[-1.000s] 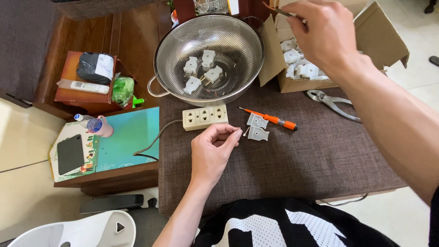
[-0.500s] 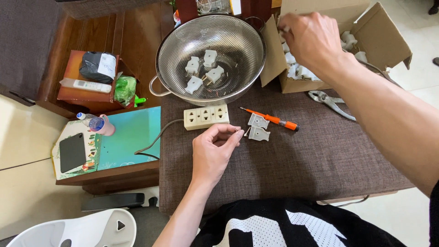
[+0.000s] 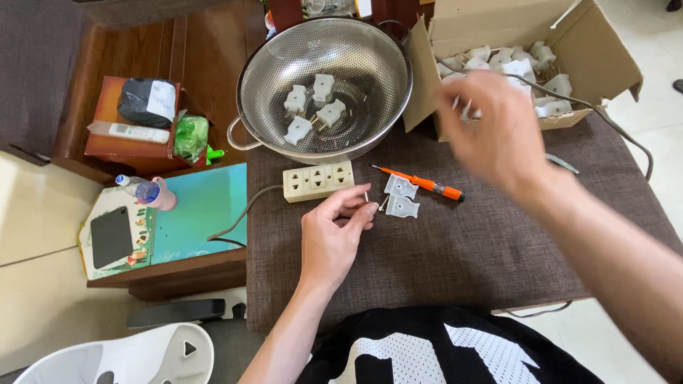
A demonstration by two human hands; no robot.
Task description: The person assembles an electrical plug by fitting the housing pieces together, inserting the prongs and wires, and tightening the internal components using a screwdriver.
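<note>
A person in a black-and-white mesh jersey [image 3: 427,355] sits at a table covered in brown cloth [image 3: 455,263]; the left hand [image 3: 331,238] rests on the cloth, thumb and forefinger pressed together on a small metal pin [image 3: 367,197]; just beyond it lie two white plug shell halves [image 3: 400,197], apart from the hand, with an orange-handled screwdriver [image 3: 427,185] touching or nearly touching them; a cream power strip [image 3: 318,180] sits to their left, its grey cord trailing off the table edge. The right hand [image 3: 491,135], blurred, hangs above the cloth near the box, fingers curled around something small and white; what exactly it holds cannot be told. Farther off, a steel colander [image 3: 324,43] contains four white plugs [image 3: 313,107]; beside it an open cardboard box [image 3: 526,28], flaps raised, is filled with more white plugs. At left, a low wooden stand carries a teal board [image 3: 199,210], a black rectangular pad on a printed card [image 3: 112,237] and a small pink-capped bottle [image 3: 146,190]; behind, a red-brown tray [image 3: 99,131] bears a black pouch with a white label [image 3: 146,102], a white remote [image 3: 128,131] and a green bag [image 3: 191,136].
</note>
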